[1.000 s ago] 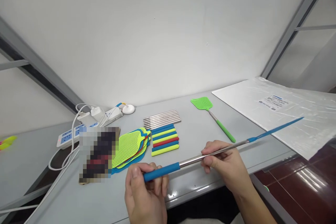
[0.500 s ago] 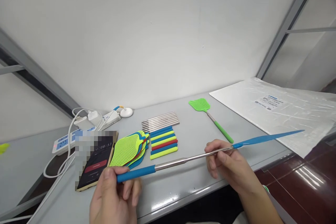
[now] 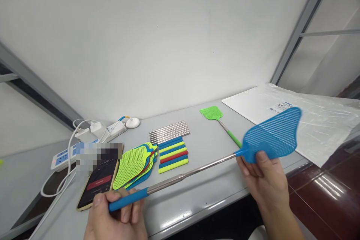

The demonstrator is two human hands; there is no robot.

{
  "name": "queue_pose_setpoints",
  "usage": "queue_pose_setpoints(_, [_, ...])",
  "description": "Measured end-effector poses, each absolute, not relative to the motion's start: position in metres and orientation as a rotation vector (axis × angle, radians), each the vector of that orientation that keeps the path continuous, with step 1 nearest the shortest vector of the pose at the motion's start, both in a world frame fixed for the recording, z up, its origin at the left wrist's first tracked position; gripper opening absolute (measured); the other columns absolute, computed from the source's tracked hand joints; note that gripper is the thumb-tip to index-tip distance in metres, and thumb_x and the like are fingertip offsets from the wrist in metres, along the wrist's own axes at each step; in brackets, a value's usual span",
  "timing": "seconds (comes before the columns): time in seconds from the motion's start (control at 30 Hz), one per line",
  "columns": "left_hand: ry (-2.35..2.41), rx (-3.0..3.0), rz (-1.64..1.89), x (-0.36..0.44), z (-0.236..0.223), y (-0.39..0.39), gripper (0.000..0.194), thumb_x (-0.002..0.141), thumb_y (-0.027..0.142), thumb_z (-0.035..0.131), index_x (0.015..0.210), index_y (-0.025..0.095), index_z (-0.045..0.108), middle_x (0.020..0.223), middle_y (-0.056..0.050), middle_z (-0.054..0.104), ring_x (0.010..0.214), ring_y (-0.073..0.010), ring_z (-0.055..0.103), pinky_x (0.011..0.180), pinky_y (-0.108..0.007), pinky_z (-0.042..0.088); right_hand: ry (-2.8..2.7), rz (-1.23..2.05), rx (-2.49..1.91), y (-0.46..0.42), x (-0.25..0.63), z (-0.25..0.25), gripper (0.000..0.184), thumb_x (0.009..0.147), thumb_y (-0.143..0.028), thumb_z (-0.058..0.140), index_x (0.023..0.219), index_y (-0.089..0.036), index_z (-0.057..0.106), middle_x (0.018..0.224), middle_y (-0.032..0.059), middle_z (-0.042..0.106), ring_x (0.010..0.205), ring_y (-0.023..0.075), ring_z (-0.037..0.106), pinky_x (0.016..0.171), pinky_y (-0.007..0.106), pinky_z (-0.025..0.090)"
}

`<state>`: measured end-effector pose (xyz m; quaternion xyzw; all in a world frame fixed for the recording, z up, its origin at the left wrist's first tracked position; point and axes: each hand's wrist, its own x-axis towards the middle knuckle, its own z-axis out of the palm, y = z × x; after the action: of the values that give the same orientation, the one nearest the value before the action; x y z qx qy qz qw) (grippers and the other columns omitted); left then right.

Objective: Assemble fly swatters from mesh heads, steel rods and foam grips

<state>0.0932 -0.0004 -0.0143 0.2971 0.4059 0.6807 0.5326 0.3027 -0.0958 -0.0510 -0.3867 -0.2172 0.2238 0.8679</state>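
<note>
A blue fly swatter [image 3: 270, 135] with an extended metal telescopic rod is held across the front of the table. My left hand [image 3: 115, 213] is closed around its blue handle grip. At the other end, my right hand [image 3: 264, 176] pinches the lower edge of the perforated head, thumb on the near face and fingers behind. The head's broad face is turned toward me. Beyond it lies a green fly swatter [image 3: 212, 112], whose grip end is hidden behind the blue head.
Left of centre lie a pile of swatter heads [image 3: 132, 165], a row of coloured grips [image 3: 173, 155] and several metal rods [image 3: 170, 132]. A phone [image 3: 98, 183] and a power strip [image 3: 63, 157] with cables are at the left. White plastic packaging [image 3: 323, 131] covers the right end.
The blue swatter's head has turned from edge-on to face me. My right hand has shifted from the rod to the head, and my left hand has moved slightly left and down with the handle.
</note>
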Motion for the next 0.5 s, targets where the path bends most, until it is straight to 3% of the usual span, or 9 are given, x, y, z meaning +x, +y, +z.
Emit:
queue_pose_setpoints(0.1, [0.962,0.713,1.642,0.111,-0.013,-0.016,0.027,0.088,0.035,0.055,0.066,0.021,0.049,0.036,0.008,0.033,0.033,-0.0084,0.029,0.039,-0.021,0.032,-0.497,0.558,-0.906,-0.092,0.284,-0.058,0.03,0.077,-0.039,0.079,0.071,-0.023,0.053,0.06,-0.004,0.047,0.05,0.0096,0.039,0.045,0.024,0.036])
queue_pose_setpoints(0.23, [0.979,0.797,1.709,0.113,-0.02,-0.018,0.028,0.087,0.036,0.058,0.065,0.019,0.057,0.034,0.007,0.035,0.033,-0.0087,0.033,0.041,-0.02,0.033,-0.494,0.661,-0.847,-0.086,0.282,-0.06,0.03,0.078,-0.035,0.077,0.071,-0.022,0.052,0.057,-0.0064,0.04,0.047,0.0073,0.031,0.043,0.022,0.034])
queue_pose_setpoints(0.37, [1.142,1.061,1.427,0.113,-0.037,-0.02,0.037,0.085,0.051,0.062,0.069,0.018,0.068,0.039,0.004,0.044,0.038,-0.0106,0.041,0.039,-0.019,0.032,-0.488,0.655,-0.876,-0.084,0.288,-0.057,0.029,0.082,-0.036,0.074,0.07,-0.022,0.052,0.055,-0.0071,0.036,0.047,0.0077,0.03,0.047,0.023,0.034])
queue_pose_setpoints(0.43, [1.149,1.362,1.178,0.123,-0.046,-0.031,0.037,0.082,0.056,0.065,0.081,0.02,0.075,0.052,-0.001,0.06,0.045,-0.0147,0.052,0.043,-0.022,0.041,-0.565,0.659,-0.974,-0.085,0.283,-0.056,0.027,0.085,-0.037,0.071,0.071,-0.022,0.054,0.056,-0.0055,0.04,0.051,0.0089,0.037,0.05,0.023,0.035])
queue_pose_setpoints(0.5, [0.948,1.622,1.031,0.137,-0.051,-0.044,0.039,0.081,0.057,0.065,0.098,0.023,0.076,0.084,-0.006,0.075,0.072,-0.0231,0.068,0.064,-0.029,0.055,-0.678,0.662,-1.078,-0.086,0.273,-0.057,0.024,0.086,-0.038,0.069,0.074,-0.021,0.057,0.062,-0.0032,0.046,0.056,0.0104,0.043,0.053,0.023,0.037])
